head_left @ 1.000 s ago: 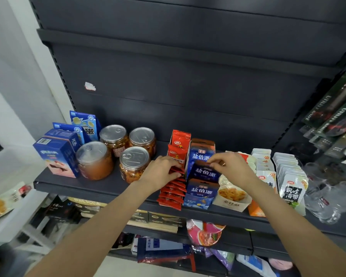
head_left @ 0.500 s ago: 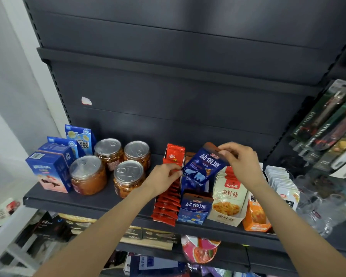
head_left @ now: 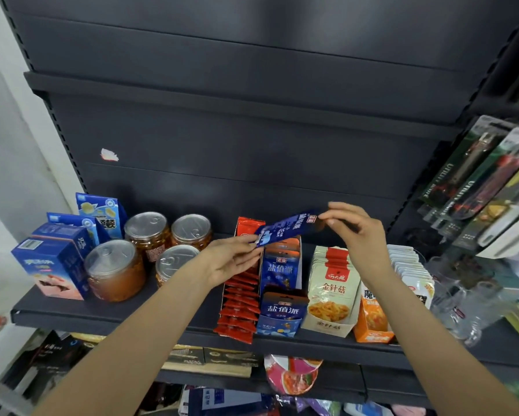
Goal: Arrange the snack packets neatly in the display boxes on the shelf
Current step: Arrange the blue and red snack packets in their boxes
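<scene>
The left hand (head_left: 231, 259) pinches the lower corner of a blue packet (head_left: 288, 228) between thumb and fingertips, and the right hand (head_left: 360, 232) pinches its upper end, so the packet is held in the air, stretched slantwise between the two hands with its right end higher. It hangs just above the back of the blue display box (head_left: 282, 265), in which more blue packets stand upright in a row; one blue packet at the front (head_left: 282, 313) sits at the shelf edge, leaning slightly outward. Touching the left side of that box is a row of red packets (head_left: 240, 307), overlapping like tiles down to the shelf edge, with a red box flap (head_left: 247, 226) standing at the back behind the left fingers. To the right of the blue box is a cream display box of mushroom snack packets (head_left: 333, 292), then an orange box (head_left: 372, 322) and a row of white packets (head_left: 411, 271) partly hidden by the right forearm. All of these rest on the dark shelf (head_left: 117, 313). Farther left stand four jars with metal lids (head_left: 115, 270), and beyond them blue cartons (head_left: 52, 265). At the far right are clear glasses (head_left: 459, 307) and hanging knife packs (head_left: 486, 178). A lower shelf with other goods (head_left: 291, 376) shows beneath.
</scene>
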